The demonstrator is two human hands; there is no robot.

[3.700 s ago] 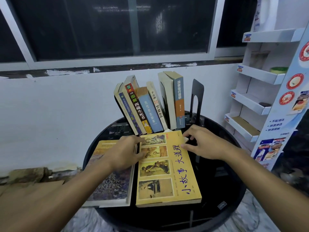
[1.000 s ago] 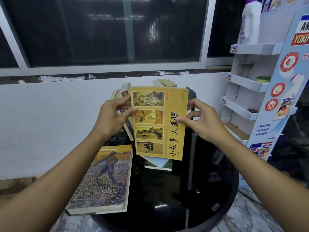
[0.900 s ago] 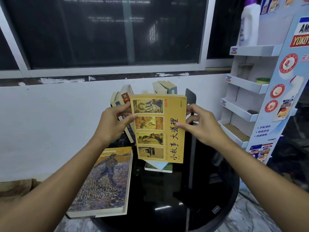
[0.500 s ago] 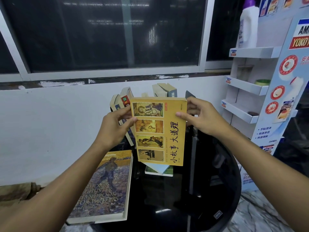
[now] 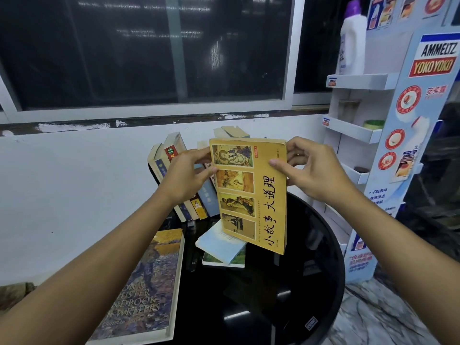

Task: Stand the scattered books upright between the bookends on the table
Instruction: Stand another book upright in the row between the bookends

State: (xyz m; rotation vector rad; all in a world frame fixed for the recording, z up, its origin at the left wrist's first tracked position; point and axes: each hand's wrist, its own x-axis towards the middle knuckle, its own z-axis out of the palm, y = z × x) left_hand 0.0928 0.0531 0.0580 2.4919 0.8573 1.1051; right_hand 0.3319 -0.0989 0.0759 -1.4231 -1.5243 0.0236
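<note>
A yellow paperback (image 5: 251,195) with four pictures and red Chinese characters is held upright in the air above the round black table (image 5: 311,282). My left hand (image 5: 185,178) grips its left edge and my right hand (image 5: 308,170) pinches its upper right edge. Behind it, several books (image 5: 174,155) stand leaning at the table's back; the bookends are hidden by the paperback and my hands. A large handbook (image 5: 146,292) lies flat at the front left. Two thin books (image 5: 221,247) lie stacked in the table's middle.
A white wall and a dark window lie behind the table. A white cardboard display shelf (image 5: 358,130) with a white bottle (image 5: 352,38) stands close on the right, beside the table's edge. Marble floor shows at the lower right.
The yellow paperback was lifted from flat on the table into the air by both hands, then moved back towards the standing books. Two thin books it covered now show.
</note>
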